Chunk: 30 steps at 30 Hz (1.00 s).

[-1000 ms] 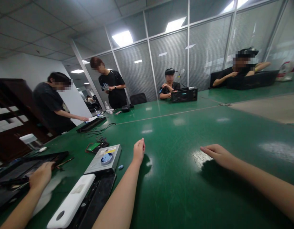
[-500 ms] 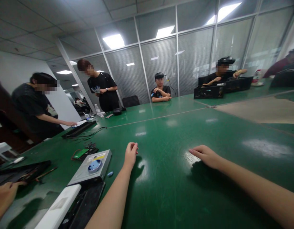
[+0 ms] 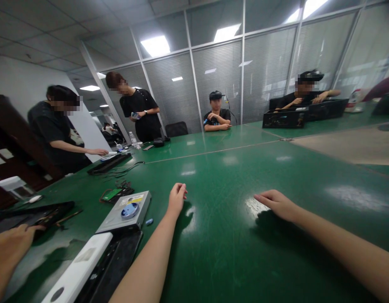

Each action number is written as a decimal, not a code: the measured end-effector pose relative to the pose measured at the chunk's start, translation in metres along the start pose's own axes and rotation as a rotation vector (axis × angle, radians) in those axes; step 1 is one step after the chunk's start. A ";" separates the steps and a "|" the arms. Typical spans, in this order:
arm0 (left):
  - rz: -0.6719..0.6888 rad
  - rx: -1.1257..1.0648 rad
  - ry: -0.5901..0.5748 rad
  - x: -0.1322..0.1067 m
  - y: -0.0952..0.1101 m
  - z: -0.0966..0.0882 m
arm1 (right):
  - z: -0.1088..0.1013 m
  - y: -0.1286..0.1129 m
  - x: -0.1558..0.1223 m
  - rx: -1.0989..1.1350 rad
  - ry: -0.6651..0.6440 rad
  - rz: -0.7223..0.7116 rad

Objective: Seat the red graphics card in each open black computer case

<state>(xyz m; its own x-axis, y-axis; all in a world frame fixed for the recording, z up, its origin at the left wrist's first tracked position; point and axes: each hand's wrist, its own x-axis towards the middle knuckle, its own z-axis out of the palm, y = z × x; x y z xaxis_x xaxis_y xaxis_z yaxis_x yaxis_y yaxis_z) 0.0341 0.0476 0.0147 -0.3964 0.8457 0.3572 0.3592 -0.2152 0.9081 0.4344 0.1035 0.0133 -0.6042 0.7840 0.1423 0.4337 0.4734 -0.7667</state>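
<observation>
My left hand (image 3: 177, 198) hovers over the green table (image 3: 219, 240), its fingers curled in a loose fist with nothing visible in them. Across a gap to the right is my right hand (image 3: 276, 203), thumb side up and thumb stretched out to the left; its other fingers are mostly hidden, and nothing shows in it. Left of my left hand lies a silver drive box (image 3: 138, 216) bearing a roll of blue tape (image 3: 130, 211). A small blue piece (image 3: 149, 221) lies beside the box, nearest my left forearm.
A long white case (image 3: 82, 267) and a black tray (image 3: 118, 256) lie at the front left. Another person's hand (image 3: 13, 248) touches a black frame (image 3: 33, 219). Behind are a green circuit board (image 3: 114, 194) and several people. Black computer cases (image 3: 284, 118) stand at the far right.
The view has shifted slightly, so most things sit farther right in the picture. My hands keep nearly the same pose. The standing person's hands have moved a little.
</observation>
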 end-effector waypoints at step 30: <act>0.113 0.267 0.111 -0.003 0.005 -0.002 | 0.002 0.004 0.003 -0.006 -0.044 -0.003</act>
<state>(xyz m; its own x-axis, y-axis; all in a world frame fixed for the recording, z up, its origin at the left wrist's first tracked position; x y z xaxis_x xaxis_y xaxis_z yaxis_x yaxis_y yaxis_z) 0.0357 0.0434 0.0187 -0.4258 0.7624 0.4873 0.6092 -0.1566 0.7774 0.4331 0.1075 0.0094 -0.6342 0.7643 0.1165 0.4357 0.4779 -0.7627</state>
